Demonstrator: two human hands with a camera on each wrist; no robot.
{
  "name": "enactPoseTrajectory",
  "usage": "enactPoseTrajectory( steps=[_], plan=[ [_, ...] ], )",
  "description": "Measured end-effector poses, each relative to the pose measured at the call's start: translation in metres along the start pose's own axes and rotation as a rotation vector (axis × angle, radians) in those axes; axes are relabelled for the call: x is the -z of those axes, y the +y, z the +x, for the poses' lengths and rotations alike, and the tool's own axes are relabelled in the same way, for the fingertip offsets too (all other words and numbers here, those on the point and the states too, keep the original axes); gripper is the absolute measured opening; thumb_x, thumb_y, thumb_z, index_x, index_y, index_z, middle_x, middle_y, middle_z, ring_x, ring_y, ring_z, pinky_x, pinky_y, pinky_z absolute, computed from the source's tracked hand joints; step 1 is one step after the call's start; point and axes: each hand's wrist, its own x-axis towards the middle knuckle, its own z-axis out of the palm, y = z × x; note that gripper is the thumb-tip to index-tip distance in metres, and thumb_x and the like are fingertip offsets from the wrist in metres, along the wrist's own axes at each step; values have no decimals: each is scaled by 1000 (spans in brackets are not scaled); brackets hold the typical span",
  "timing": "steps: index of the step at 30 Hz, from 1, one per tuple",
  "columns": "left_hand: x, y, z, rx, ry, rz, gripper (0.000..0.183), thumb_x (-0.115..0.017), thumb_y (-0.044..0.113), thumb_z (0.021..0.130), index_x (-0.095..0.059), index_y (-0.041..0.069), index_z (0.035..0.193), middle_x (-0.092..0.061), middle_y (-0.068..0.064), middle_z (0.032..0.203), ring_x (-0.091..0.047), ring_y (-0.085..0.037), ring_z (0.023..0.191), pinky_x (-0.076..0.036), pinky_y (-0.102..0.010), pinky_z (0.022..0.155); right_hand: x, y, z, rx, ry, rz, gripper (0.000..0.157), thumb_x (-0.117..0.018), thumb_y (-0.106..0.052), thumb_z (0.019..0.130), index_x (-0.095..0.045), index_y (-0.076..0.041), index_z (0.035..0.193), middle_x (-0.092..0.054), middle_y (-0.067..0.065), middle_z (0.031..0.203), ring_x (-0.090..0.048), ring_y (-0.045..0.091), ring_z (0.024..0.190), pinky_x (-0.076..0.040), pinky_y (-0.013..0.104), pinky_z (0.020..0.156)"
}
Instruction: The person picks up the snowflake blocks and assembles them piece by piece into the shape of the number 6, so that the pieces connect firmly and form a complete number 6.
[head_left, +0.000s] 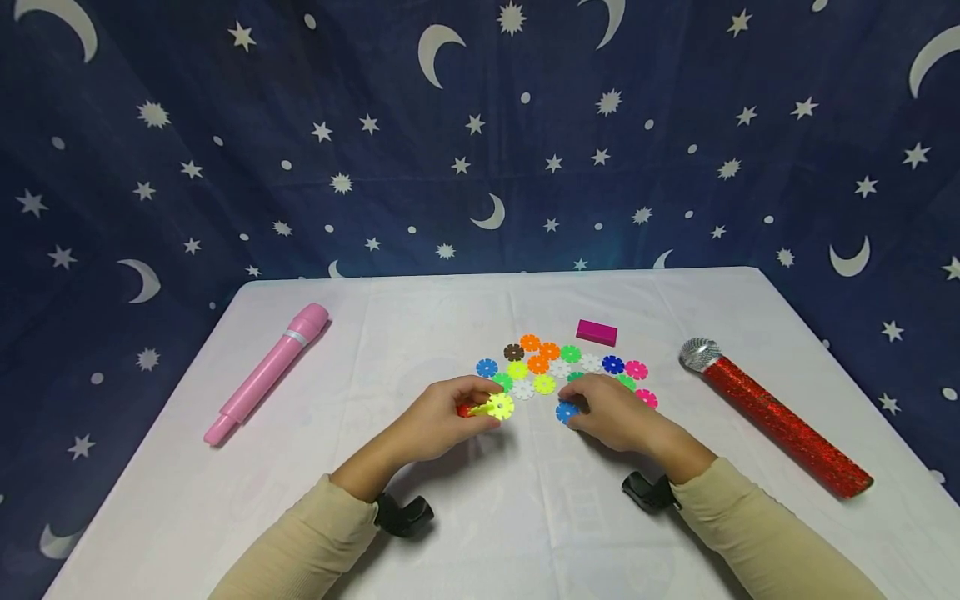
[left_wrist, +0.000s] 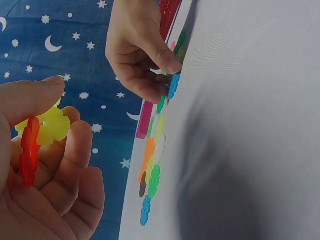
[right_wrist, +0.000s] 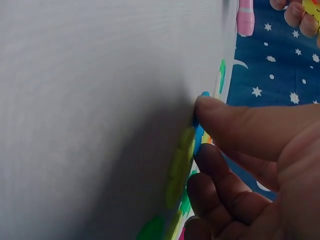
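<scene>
Left hand (head_left: pixel 444 418): you pinch a yellow notched plastic disc (head_left: pixel 500 407) with red notched disc (left_wrist: pixel 29 152).
Right hand (head_left: pixel 618 412): you pinch a blue notched disc (head_left: pixel 566 412).
Discs: likely light, stiff; take rims.

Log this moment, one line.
left hand: holds yellow-and-red cluster of notched plastic discs; right hand: pinches blue notched plastic disc; loose multicolour discs: on white cloth
</scene>
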Motion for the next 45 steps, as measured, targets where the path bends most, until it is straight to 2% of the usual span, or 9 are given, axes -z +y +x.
enactPoseTrajectory(
  steps=[4,8,10,15,18,23,28,38,45],
  plan=[
    [0,1,0,1,-1,2,37,-77,18,88,-68,11,124,-68,2,107,-61,-15,98,-51,-33,85,1,-1,0,-7,-4,9,28,-76,-9,86,-71,-5,113,-66,6,109,-59,28,106,-47,48,97],
    [0,1,0,-1,3,8,38,-77,19,88,-68,11,124,-69,2,108,-61,-15,98,-51,-33,84,1,0,0,27,9,37,11,-77,-9,86,-69,-12,93,-58,-2,86,-53,18,83,-49,36,77],
    [0,2,0,-3,6,11,38,-77,19,88,-68,11,124,-69,2,108,-61,-15,98,-51,-33,84,2,0,-1,48,20,52,13,-77,-11,86,-65,-16,85,-53,-5,77,-49,15,76,-45,32,69],
    [-1,3,0,-16,20,-5,39,-77,18,88,-66,9,125,-68,2,105,-61,-15,95,-51,-33,82,10,-14,-8,52,79,156,8,-77,-14,89,-69,-15,92,-59,-7,79,-53,14,72,-49,28,61],
    [-2,4,0,-28,33,0,42,-76,17,89,-66,8,128,-68,1,104,-61,-15,93,-52,-33,81,15,-27,-13,88,141,218,8,-75,-12,90,-72,-13,98,-66,-7,86,-57,14,73,-52,28,63],
    [-5,6,1,-54,61,17,39,-76,18,89,-68,9,126,-69,2,104,-61,-13,93,-53,-31,81,15,-42,-15,233,232,271,10,-71,-4,90,-73,-9,99,-69,-3,92,-61,10,79,-55,30,75],
    [-6,9,2,-58,88,-7,36,-78,17,88,-68,6,120,-67,2,99,-62,-14,92,-54,-30,81,8,-49,-15,323,325,281,15,-75,1,87,-76,-8,99,-67,-6,89,-61,8,79,-56,27,73],
    [-6,11,2,-86,122,-8,35,-80,18,86,-69,4,116,-60,3,87,-57,-15,78,-50,-27,68,1,-55,-14,325,402,357,18,-79,1,84,-66,-8,93,-68,-8,81,-64,8,72,-56,27,69],
    [-4,13,2,-98,139,9,37,-80,17,86,-70,2,119,-58,2,81,-53,-16,72,-45,-25,60,-2,-58,-12,331,491,395,14,-80,1,82,-73,-5,92,-71,-3,84,-67,11,74,-58,27,69]
  ],
)
